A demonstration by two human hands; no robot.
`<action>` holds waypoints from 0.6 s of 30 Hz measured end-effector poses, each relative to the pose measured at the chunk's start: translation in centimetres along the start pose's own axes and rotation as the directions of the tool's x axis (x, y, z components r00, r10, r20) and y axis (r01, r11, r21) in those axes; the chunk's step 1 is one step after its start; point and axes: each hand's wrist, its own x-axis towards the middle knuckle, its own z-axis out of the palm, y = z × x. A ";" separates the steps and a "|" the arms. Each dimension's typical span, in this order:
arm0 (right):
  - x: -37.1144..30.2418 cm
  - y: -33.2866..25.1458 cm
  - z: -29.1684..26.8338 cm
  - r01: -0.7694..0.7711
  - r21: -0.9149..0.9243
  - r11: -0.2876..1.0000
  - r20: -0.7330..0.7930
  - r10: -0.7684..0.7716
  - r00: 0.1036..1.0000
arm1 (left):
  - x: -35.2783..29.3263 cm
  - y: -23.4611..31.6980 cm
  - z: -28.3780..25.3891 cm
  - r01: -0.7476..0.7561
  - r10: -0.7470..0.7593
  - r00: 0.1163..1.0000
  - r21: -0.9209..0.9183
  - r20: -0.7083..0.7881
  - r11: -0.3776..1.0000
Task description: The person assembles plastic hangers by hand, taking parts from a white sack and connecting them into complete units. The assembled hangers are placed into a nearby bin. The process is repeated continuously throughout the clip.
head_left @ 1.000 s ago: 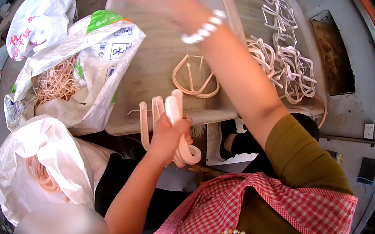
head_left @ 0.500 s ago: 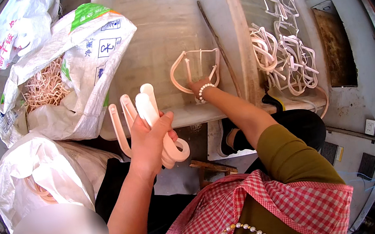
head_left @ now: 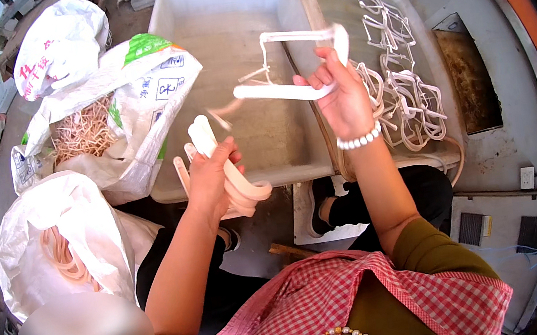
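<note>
My left hand (head_left: 212, 178) is closed around several pale pink U-shaped plastic pieces (head_left: 243, 194), their straight ends pointing up and their curved ends hanging low. Over the pale tub, my right hand (head_left: 345, 103) grips another curved plastic piece (head_left: 282, 91), raised and turned sideways. Thin plastic runners (head_left: 265, 56) show along its far side, smeared by motion. Between the two hands, a blurred pinkish strip (head_left: 227, 110) appears above the tub; whether it is attached to anything I cannot tell.
The wide tub (head_left: 243, 183) has a divider (head_left: 311, 9) on its right. Beyond that lie tangled plastic frames (head_left: 413, 104). At left, an open woven sack (head_left: 169, 106) holds thin plastic scraps (head_left: 84, 129). A nearer white bag (head_left: 24, 267) contains curved pink pieces (head_left: 67, 258).
My right hand has lifted the plastic piece from the tub floor and brought it up and right. My left hand still holds its bundle, slightly lower and tilted. The view has shifted.
</note>
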 end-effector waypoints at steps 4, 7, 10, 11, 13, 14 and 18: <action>-3.8 2.9 0.3 0.005 0.424 0.906 0.114 -0.058 0.992 | -1.3 -0.1 1.6 -0.067 0.098 0.984 -0.200 0.148 0.977; -7.6 5.7 1.1 -0.099 0.418 0.903 0.161 0.034 0.986 | -0.9 0.3 2.5 -0.117 0.231 0.931 -0.370 0.282 0.922; -9.4 5.8 1.3 -0.054 0.206 0.977 0.162 0.021 0.987 | -1.3 1.2 2.5 -0.203 0.276 0.943 -0.338 0.185 0.919; -9.9 5.7 1.2 -0.006 0.054 0.999 0.165 -0.003 0.986 | -1.4 1.4 2.4 -0.228 0.282 0.950 -0.313 0.138 0.922; -10.6 5.4 -0.4 0.023 -0.261 0.965 0.246 0.044 0.968 | -0.6 1.8 1.0 -0.255 0.301 0.949 -0.333 0.096 0.908; -10.4 4.9 -1.9 0.126 -0.491 0.862 0.393 0.090 0.915 | -1.3 2.7 0.9 -0.245 0.297 0.950 -0.358 0.097 0.901; -9.2 8.4 -7.7 0.383 -0.875 0.295 0.475 0.379 0.794 | -2.0 3.9 -1.2 -0.279 0.335 0.936 -0.347 0.111 0.895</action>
